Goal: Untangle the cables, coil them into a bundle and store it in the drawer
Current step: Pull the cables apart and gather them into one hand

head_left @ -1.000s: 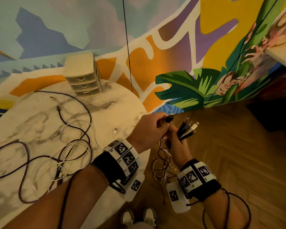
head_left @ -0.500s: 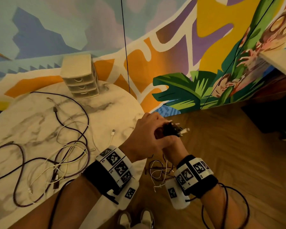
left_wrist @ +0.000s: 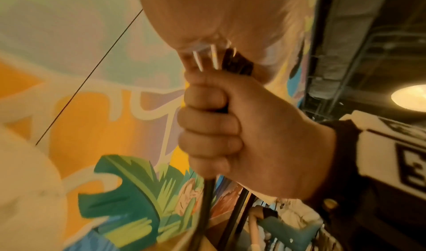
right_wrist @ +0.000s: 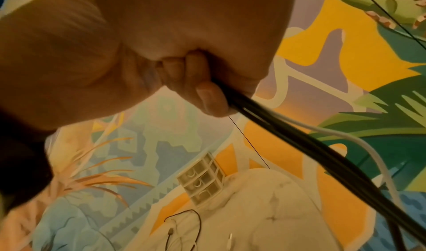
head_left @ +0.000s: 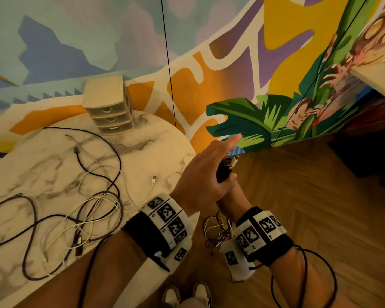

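On the desk (head_left: 142, 156), at about nine o'clock from the hands, a loose tangle of dark and white cables (head_left: 76, 210) sprawls over the marble, with a white plug (head_left: 153, 180) lying apart toward its right side. Toward eleven o'clock, at the back of the desk, the small drawer unit (head_left: 108, 107) stands with all three drawers closed. The left hand (head_left: 206, 181) is off the desk's edge, cupped over the plug ends (head_left: 228, 162) with its forefinger stretched out. Under it the right hand (left_wrist: 221, 131) has its fingers (left_wrist: 207, 127) curled tight round the gathered leads, whose slack (head_left: 216, 234) hangs toward the floor at six o'clock. The likely trouble is that hanging slack: it looks knotted, so coiling it now could tighten the snarl. Any strand running back to the desk pile, which I cannot tell, could drag it off.
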`<state>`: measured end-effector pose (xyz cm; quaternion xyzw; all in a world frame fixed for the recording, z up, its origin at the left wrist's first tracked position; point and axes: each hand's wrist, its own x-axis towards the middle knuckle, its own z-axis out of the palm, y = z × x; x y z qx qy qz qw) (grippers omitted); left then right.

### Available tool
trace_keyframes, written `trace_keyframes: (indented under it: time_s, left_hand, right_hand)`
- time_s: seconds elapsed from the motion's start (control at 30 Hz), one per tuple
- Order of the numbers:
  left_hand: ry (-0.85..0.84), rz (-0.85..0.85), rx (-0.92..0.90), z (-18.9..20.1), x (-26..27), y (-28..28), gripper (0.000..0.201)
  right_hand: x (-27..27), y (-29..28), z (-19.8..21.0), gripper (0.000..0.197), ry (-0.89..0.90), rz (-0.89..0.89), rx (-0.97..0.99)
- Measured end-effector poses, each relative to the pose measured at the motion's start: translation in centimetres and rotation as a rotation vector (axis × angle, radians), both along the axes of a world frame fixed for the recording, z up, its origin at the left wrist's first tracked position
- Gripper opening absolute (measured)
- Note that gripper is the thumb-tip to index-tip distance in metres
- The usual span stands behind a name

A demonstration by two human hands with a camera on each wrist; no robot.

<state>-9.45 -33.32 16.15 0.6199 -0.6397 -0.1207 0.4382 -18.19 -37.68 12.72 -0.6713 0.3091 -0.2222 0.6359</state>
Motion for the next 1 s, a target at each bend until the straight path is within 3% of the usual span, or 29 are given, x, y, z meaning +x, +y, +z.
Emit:
trace_keyframes:
  time_s: [0.1,0.17,0.27,0.33,0.4,0.5,0.53,0.57,0.6,0.63,0.7,0.77,0.83,0.9,1.0]
  left_hand:
    - [-0.236,-0.109,0.024,0.8,1.1,-0.7,0.053]
    - [-0.292,-0.089,0.009,0.7,1.4,-0.7,0.035]
    - [-0.368,-0.031,-0.053,-0.2,1.2,-0.5,0.017]
    - [-0.399,-0.009,-0.099,-0.8,1.1,-0.4,0.010]
    - [-0.426,-0.025,-0.153,-1.2,0.8,-0.4,0.009]
    - [-0.546,-0.083,-0.273,-1.7,0.3,-0.2,0.011]
    - [-0.575,-0.103,-0.306,-1.9,0.2,-0.2,0.010]
    - [-0.593,-0.117,-0.329,-2.2,0.2,-0.2,0.009]
    - [-0.599,-0.120,-0.335,-2.5,0.4,-0.1,0.011]
    - [-0.594,-0.123,-0.320,-2.8,0.4,0.0,0.013]
    - [-0.493,-0.092,-0.222,-3.0,0.5,0.3,0.015]
    - [-0.221,-0.022,-0.041,-2.8,1.2,0.5,0.020]
    - [0.106,0.120,0.089,-3.6,3.2,0.6,0.027]
    - [0.288,0.332,0.230,-6.3,6.4,1.0,0.031]
    - [0.180,0.486,0.802,-12.9,11.9,3.9,0.027]
  right_hand:
    - [0.2,-0.4,-0.2,0.018,0.041,0.011,-0.089]
    - [0.4,-0.6,-0.7,0.011,0.053,0.013,-0.111]
    - [1.0,-0.2,-1.4,0.027,-0.022,0.035,-0.108]
    - [0.7,-0.5,-1.7,0.024,-0.073,0.023,-0.119]
    - [0.9,0.0,-1.7,0.024,0.048,0.025,-0.168]
    - [1.2,1.6,-0.9,0.026,0.501,-0.010,-0.278]
    - [1.3,1.4,-0.7,0.026,0.701,-0.145,-0.387]
    - [1.2,1.2,-1.4,0.028,0.744,-0.154,-0.395]
    - [0.2,0.6,-1.8,0.030,0.674,-0.034,-0.293]
    - [-0.2,0.2,-3.1,0.029,0.663,0.027,-0.342]
    - [0.5,0.7,-3.0,0.032,0.373,0.171,-0.233]
    - [0.5,0.6,-4.0,0.036,0.119,0.091,-0.137]
    - [1.7,1.1,-4.9,0.040,0.133,0.020,-0.102]
    - [1.5,1.0,-6.1,0.041,0.243,0.006,-0.057]
    - [0.4,0.6,-7.4,0.038,0.273,0.003,0.014]
